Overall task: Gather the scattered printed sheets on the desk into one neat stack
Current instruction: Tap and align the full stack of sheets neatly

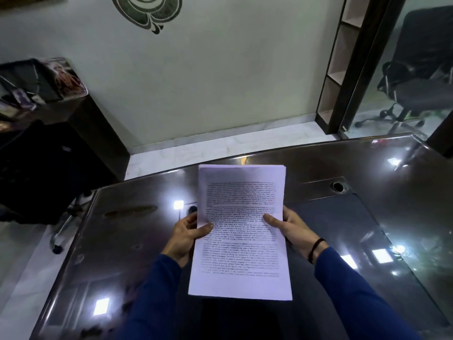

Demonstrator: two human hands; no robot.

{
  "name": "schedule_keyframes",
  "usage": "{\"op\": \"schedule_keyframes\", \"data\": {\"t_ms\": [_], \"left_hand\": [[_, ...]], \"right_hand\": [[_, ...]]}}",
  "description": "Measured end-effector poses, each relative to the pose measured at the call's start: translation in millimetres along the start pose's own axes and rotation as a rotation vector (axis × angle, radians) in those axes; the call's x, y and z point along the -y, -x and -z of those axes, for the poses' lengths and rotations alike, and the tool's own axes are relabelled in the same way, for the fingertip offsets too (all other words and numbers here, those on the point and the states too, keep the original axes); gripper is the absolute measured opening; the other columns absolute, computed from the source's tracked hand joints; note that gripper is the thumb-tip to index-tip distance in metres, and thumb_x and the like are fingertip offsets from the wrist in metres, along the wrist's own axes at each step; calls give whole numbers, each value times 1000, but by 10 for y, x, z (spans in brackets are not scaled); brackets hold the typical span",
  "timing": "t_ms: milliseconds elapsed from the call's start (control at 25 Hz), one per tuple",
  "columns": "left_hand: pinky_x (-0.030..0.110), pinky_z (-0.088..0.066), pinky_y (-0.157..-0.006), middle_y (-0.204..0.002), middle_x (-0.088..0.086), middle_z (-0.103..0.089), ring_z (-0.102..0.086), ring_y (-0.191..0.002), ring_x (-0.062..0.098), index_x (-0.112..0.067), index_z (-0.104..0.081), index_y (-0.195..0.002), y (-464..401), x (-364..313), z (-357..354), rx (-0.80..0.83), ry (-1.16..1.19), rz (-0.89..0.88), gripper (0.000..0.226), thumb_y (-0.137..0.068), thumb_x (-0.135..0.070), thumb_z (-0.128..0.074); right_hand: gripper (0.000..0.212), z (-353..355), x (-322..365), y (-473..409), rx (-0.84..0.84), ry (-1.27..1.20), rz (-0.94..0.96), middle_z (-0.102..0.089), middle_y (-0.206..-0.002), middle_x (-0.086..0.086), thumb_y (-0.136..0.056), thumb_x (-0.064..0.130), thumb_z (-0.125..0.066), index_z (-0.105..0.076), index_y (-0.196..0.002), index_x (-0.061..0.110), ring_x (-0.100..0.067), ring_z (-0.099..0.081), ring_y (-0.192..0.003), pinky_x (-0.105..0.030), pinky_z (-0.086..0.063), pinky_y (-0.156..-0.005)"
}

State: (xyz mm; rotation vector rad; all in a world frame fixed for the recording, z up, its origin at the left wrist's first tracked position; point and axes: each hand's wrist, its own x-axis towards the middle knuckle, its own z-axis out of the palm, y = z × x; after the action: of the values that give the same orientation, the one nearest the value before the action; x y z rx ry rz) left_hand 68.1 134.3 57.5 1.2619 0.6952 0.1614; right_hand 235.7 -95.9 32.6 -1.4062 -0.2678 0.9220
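A stack of white printed sheets (241, 231) is held up above the dark glossy desk (367, 212), text side facing me, edges roughly aligned. My left hand (187, 235) grips the stack's left edge, thumb on the top page and fingers behind. My right hand (293, 228) grips the right edge the same way, thumb lying across the text. Both arms wear blue sleeves; a black band sits on the right wrist. No other loose sheets show on the desk.
A round cable hole (338, 186) sits in the desk at the right rear. A black office chair (36, 168) stands off the desk's left side by a dark cabinet (81, 114). Another chair (421, 77) stands behind glass at the far right.
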Motion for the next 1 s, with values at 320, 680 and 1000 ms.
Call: {"op": "schedule_keyframes", "data": {"t_ms": [320, 680, 1000], "left_hand": [[55, -54, -93, -120, 10, -71, -68, -109, 33, -19, -54, -133, 84, 61, -278, 9, 18, -35, 44, -93, 0, -56], [56, -56, -90, -116, 11, -73, -70, -104, 35, -19, -57, -126, -181, 639, -482, -61, 59, 222, 41, -92, 3, -55], [56, -54, -93, -114, 10, -71, -69, -105, 34, -19, -56, -121, -891, 856, -571, -133, 4, 340, 41, -88, 4, -56]], "right_hand": [[36, -122, 139, 72, 41, -7, 111, -68, -127, -10, -97, 8, -56, -51, -133, 14, -31, -67, -114, -49, -53, -97], [34, 230, -205, -161, 9, 57, -217, -69, -123, -13, -97, -5, -50, -58, -125, 11, -35, -67, -111, -54, -50, -101], [25, 423, -463, -827, -187, 275, -313, -73, -110, -12, -91, -2, -55, -64, -113, 5, -31, -72, -95, -47, -58, -89]]}}
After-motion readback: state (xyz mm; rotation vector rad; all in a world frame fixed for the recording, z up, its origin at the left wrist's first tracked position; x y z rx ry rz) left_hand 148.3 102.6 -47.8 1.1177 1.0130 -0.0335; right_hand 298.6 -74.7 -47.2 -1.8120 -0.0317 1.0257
